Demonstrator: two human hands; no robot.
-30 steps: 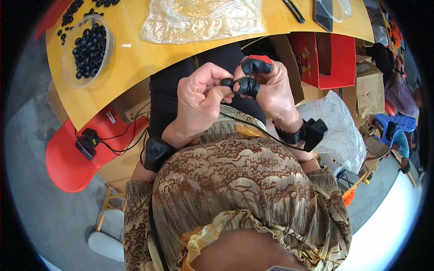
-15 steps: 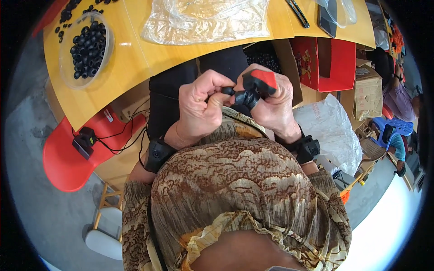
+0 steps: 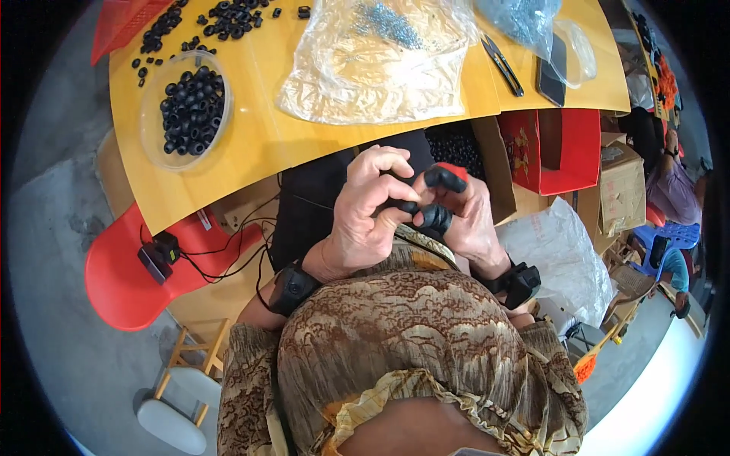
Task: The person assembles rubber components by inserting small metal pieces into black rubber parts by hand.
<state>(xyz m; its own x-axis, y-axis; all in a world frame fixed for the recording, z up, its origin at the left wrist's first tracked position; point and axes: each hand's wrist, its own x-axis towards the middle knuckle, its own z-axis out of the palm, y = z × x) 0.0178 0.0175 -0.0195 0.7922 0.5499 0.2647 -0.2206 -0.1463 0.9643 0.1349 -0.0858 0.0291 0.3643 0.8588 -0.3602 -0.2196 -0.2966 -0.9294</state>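
My left hand pinches a small black piece between thumb and fingers in front of my lap; its other fingers are curled. My right hand meets it there, with closed fingers against the same piece. Black wrapping covers the right thumb and a right fingertip, with red on the finger's wrapping. Most of the piece is hidden by the fingers, so its exact shape cannot be made out. On the table to the left, a clear round tub holds many black, hollow, bead-like pieces.
Loose black parts lie at the table's far left. A clear plastic bag with small metal-coloured bits, thread snips and a phone lie farther right. Below the edge stand a carton of black parts and a red box.
The view has shifted, showing more of the table. My left fingers have lifted and loosened from a tighter curl, while both hands stay together at the small black piece.
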